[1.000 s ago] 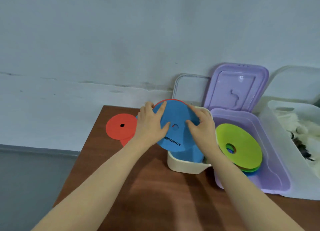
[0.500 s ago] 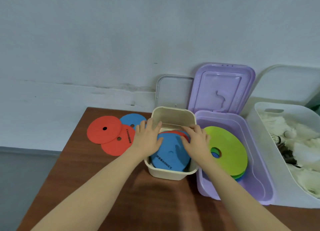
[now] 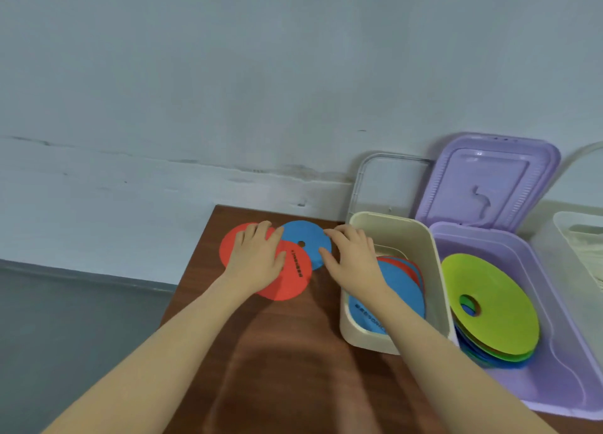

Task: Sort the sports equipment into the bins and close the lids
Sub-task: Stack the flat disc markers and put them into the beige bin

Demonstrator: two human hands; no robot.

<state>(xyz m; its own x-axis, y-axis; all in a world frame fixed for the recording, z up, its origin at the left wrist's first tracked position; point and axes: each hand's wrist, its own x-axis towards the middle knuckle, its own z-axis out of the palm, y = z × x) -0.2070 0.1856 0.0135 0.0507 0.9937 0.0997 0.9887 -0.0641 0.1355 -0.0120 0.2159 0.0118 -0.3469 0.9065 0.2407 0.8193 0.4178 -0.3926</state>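
Observation:
Three flat discs lie overlapped at the table's far left: a red disc (image 3: 230,247) at the back, a red disc with black lettering (image 3: 292,280) in front, and a blue disc (image 3: 305,239). My left hand (image 3: 257,259) rests flat on the two red discs, fingers straight. My right hand (image 3: 350,257) touches the blue disc's right edge with spread fingers. The cream bin (image 3: 437,260) beside it holds a blue disc (image 3: 401,290) over red ones. The purple bin (image 3: 554,381) holds a stack topped by a yellow-green disc (image 3: 502,303).
The brown table (image 3: 277,352) ends at its left edge close to the discs. A clear lid (image 3: 391,185) and the purple lid (image 3: 489,179) lean on the wall behind the bins. A clear bin (image 3: 574,247) with white items stands at far right.
Both hands left the blue disc lying in the cream bin and moved left to the three discs on the table. The view swung left.

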